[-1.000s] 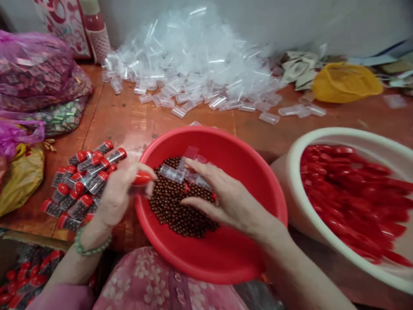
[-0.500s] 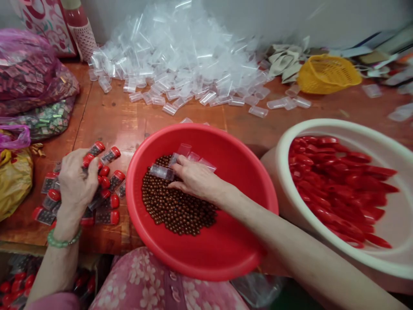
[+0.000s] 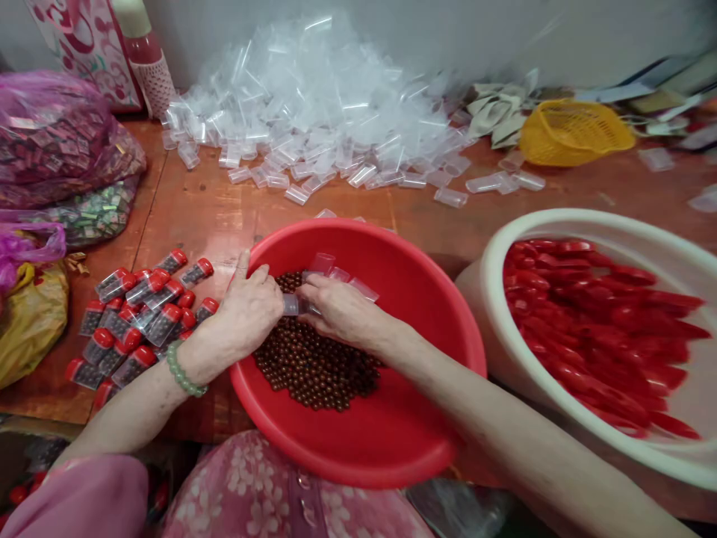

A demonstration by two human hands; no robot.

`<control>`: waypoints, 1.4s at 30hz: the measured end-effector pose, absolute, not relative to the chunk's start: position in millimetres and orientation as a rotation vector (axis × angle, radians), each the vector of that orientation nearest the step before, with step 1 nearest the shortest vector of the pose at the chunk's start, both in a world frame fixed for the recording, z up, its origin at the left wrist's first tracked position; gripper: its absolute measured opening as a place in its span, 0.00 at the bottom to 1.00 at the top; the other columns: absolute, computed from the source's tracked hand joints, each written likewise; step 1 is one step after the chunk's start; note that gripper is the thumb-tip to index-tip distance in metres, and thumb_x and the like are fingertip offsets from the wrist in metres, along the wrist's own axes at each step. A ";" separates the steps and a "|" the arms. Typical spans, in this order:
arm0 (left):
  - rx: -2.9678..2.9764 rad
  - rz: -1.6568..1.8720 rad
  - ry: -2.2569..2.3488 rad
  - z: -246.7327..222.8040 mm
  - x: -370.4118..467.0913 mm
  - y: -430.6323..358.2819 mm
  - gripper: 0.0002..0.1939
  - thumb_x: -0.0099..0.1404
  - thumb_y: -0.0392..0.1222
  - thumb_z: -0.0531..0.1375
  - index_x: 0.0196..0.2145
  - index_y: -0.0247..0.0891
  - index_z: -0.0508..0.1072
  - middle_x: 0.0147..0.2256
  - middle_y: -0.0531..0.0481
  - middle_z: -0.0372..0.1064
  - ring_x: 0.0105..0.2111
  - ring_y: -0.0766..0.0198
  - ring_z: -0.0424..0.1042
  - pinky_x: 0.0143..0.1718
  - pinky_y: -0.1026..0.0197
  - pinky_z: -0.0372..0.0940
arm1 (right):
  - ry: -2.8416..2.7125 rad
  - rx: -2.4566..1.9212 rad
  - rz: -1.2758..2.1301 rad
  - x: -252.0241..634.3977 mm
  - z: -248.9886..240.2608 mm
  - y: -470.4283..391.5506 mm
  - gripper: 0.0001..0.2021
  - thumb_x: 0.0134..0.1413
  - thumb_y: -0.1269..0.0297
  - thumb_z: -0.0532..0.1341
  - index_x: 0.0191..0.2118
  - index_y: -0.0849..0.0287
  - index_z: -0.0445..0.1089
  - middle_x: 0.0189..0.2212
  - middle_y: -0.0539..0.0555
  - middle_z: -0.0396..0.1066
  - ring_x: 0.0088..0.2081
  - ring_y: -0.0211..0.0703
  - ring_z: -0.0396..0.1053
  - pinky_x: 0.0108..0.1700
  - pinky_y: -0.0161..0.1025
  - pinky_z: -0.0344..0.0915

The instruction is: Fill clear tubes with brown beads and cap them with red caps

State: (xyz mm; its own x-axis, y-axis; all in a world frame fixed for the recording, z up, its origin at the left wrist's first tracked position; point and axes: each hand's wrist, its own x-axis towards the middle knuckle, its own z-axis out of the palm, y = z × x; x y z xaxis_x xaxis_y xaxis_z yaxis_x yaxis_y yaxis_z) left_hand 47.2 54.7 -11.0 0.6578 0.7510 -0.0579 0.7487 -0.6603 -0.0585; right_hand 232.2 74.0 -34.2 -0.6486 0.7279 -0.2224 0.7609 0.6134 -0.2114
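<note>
A red basin (image 3: 426,299) holds a bed of small shiny brown balls (image 3: 319,373). Just over the balls, my left hand (image 3: 249,310) has its fingers closed on one end of a clear plastic tube (image 3: 290,304). From the other side, my right hand (image 3: 341,310) closes its fingers around a clear tube end, partly hidden; whether it is the same tube I cannot tell. Several more clear tubes (image 3: 364,290) lie in the basin behind my right hand. Filled tubes with red caps (image 3: 162,321) are heaped on the table, left of the basin.
A big pile of clear tubes (image 3: 325,112) covers the table's back. At right stands a white basin (image 3: 487,299) of red plastic pieces (image 3: 594,321). A yellow basket (image 3: 576,134) is at the back right. Filled bags (image 3: 56,134) and a bottle (image 3: 143,56) line the left.
My left hand has left the capped tubes and moved right, over the red basin, onto a clear tube. My right hand has stayed over the balls, now meeting the left.
</note>
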 end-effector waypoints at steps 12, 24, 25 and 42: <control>-2.999 0.103 -1.113 -7.6 54.9 57.3 0.07 0.59 0.35 0.57 0.32 0.31 0.74 0.31 0.42 0.73 0.40 0.51 0.69 0.59 0.33 0.50 | 2.809 1.133 -0.301 241.6 -34.2 46.6 0.10 0.59 0.71 0.53 0.44 0.69 0.66 0.40 0.64 0.70 0.43 0.51 0.68 0.45 0.43 0.62; -3.012 0.214 -1.037 -9.7 53.6 54.6 0.06 0.58 0.39 0.59 0.30 0.33 0.75 0.30 0.44 0.73 0.39 0.52 0.68 0.56 0.41 0.56 | 2.442 1.176 -0.331 287.2 -17.0 12.5 0.09 0.53 0.80 0.51 0.38 0.66 0.65 0.31 0.58 0.69 0.22 0.37 0.64 0.22 0.37 0.51; -3.012 0.219 -1.035 -10.0 52.2 56.3 0.06 0.58 0.38 0.59 0.30 0.33 0.74 0.30 0.44 0.73 0.39 0.52 0.68 0.54 0.42 0.57 | 2.422 1.177 -0.321 290.6 -17.0 11.2 0.10 0.53 0.81 0.51 0.38 0.66 0.65 0.32 0.59 0.69 0.23 0.37 0.65 0.22 0.36 0.51; -2.732 -0.054 -1.006 -42.0 51.4 55.9 0.15 0.62 0.31 0.51 0.43 0.25 0.71 0.37 0.37 0.70 0.40 0.51 0.68 0.49 0.47 0.59 | 2.222 1.077 -0.205 254.7 -50.0 6.5 0.16 0.54 0.84 0.49 0.36 0.70 0.74 0.32 0.67 0.73 0.34 0.50 0.73 0.30 0.39 0.65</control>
State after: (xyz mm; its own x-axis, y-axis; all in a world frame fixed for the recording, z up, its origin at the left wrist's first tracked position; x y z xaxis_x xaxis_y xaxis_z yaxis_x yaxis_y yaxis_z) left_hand 51.4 55.9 -42.0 0.7639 0.6354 0.1127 0.6438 -0.7383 -0.2009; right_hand 254.7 6.5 -50.0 -0.4494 0.6461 -0.6169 0.7480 0.6497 0.1356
